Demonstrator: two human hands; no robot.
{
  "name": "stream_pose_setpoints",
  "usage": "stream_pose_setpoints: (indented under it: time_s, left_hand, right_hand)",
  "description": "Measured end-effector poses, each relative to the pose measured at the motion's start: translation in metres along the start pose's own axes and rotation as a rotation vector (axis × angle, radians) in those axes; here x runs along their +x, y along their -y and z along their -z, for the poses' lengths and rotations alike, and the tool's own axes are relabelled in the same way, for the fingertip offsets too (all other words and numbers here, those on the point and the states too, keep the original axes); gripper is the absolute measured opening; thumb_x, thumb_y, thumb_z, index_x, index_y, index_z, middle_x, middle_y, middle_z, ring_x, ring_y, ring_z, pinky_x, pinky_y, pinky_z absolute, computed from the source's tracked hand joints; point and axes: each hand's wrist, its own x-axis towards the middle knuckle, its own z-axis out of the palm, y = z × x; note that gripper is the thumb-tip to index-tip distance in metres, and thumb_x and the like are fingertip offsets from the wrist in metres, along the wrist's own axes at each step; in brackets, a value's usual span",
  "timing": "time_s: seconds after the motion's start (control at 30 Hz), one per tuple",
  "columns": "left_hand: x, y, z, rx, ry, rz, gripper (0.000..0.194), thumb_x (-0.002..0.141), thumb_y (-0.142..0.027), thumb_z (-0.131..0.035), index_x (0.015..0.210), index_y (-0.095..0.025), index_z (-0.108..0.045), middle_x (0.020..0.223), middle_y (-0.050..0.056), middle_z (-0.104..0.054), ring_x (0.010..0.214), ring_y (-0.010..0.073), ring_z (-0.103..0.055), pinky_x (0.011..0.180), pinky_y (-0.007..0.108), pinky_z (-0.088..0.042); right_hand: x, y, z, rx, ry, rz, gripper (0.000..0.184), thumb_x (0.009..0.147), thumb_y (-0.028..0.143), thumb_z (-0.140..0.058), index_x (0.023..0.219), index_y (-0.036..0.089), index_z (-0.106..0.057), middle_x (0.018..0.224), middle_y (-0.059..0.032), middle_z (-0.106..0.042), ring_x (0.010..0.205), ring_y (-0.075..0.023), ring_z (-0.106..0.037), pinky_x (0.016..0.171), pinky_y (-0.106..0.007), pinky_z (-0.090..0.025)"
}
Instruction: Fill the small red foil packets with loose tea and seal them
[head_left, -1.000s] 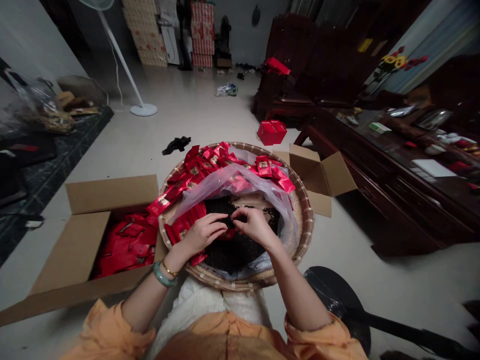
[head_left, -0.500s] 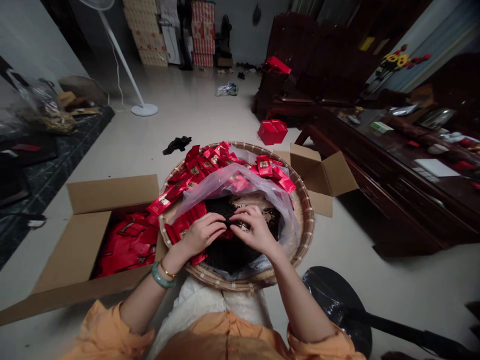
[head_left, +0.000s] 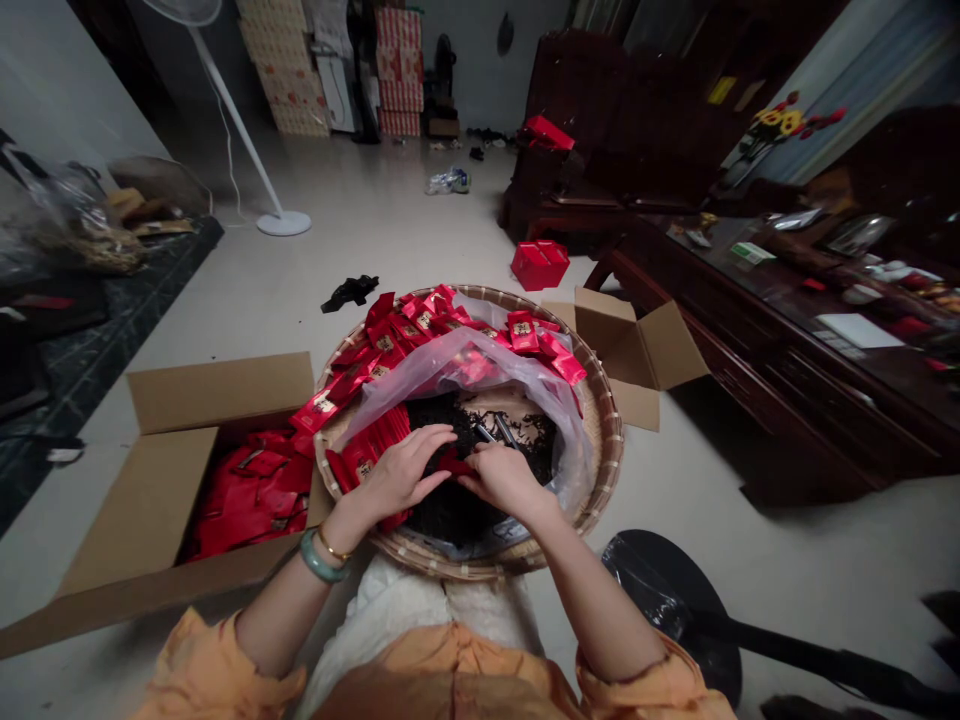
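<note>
While the left hand [head_left: 401,472] lies with its fingers [head_left: 431,447] slightly spread over loose dark tea [head_left: 450,515], the right hand [head_left: 504,480] pinches a red sachet [head_left: 459,462] just beside it. Both are over a round woven bamboo basket [head_left: 606,440], the tea lying in a clear plastic bag [head_left: 480,365], more red sachets [head_left: 420,320] along the far rim.

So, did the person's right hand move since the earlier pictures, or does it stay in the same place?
Yes. The right hand moved down in the view, toward the person, closer to the near rim of the round woven basket.
</note>
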Motion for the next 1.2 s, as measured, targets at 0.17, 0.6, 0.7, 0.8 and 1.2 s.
stream_pose_setpoints:
  time_s: [0.17, 0.6, 0.7, 0.8, 1.2]
  left_hand:
    - [-0.005, 0.010, -0.026, -0.145, 0.072, 0.144, 0.044, 0.075, -0.030, -0.066, 0.116, -0.018, -0.054, 0.112, 0.011, -0.061, 0.102, 0.0222, -0.058, 0.087, 0.039, -0.049]
    - [0.000, 0.004, -0.043, -0.862, 0.052, 0.562, 0.046, 0.073, -0.032, -0.065, 0.115, -0.016, -0.052, 0.102, 0.006, -0.066, 0.089, 0.0189, -0.062, 0.078, 0.033, -0.050]
    - [-0.004, 0.001, -0.048, -1.005, 0.078, 0.662, 0.066, 0.061, -0.027, -0.075, 0.119, -0.017, -0.046, 0.100, 0.006, -0.065, 0.081, 0.0175, -0.064, 0.069, 0.032, -0.053]
    - [-0.012, -0.003, -0.048, -1.039, 0.183, 0.739, 0.063, 0.056, -0.027, -0.079, 0.111, -0.014, -0.050, 0.088, 0.002, -0.064, 0.061, 0.0127, -0.061, 0.053, 0.027, -0.053]
    - [-0.016, -0.002, -0.033, -0.813, 0.248, 0.571, 0.049, 0.059, -0.027, -0.075, 0.102, -0.013, -0.057, 0.093, 0.002, -0.064, 0.082, 0.0167, -0.060, 0.075, 0.029, -0.050]
  right_hand:
    - [-0.003, 0.000, -0.006, 0.045, -0.031, 0.034, 0.021, 0.085, 0.035, -0.055, 0.085, 0.020, -0.068, 0.085, -0.0078, -0.062, 0.080, -0.0196, -0.060, 0.064, -0.026, -0.043]
    - [0.002, -0.019, -0.011, 0.562, -0.141, 0.073, 0.033, 0.090, 0.031, -0.048, 0.066, 0.016, -0.064, 0.066, -0.0001, -0.052, 0.063, -0.0110, -0.052, 0.061, -0.021, -0.038]
    - [0.006, -0.024, -0.018, 0.712, -0.265, -0.005, 0.043, 0.090, 0.039, -0.044, 0.058, 0.016, -0.060, 0.062, -0.0002, -0.050, 0.061, -0.0121, -0.049, 0.060, -0.023, -0.038]
    - [0.004, -0.030, -0.022, 0.953, -0.200, -0.079, 0.054, 0.088, 0.054, -0.036, 0.055, 0.016, -0.057, 0.061, -0.0014, -0.054, 0.057, -0.0125, -0.049, 0.057, -0.024, -0.041]
    - [0.003, -0.049, -0.031, 1.591, 0.363, -0.019, 0.055, 0.079, 0.060, -0.048, 0.087, 0.009, -0.067, 0.083, -0.0123, -0.070, 0.069, -0.0166, -0.063, 0.052, -0.024, -0.051]
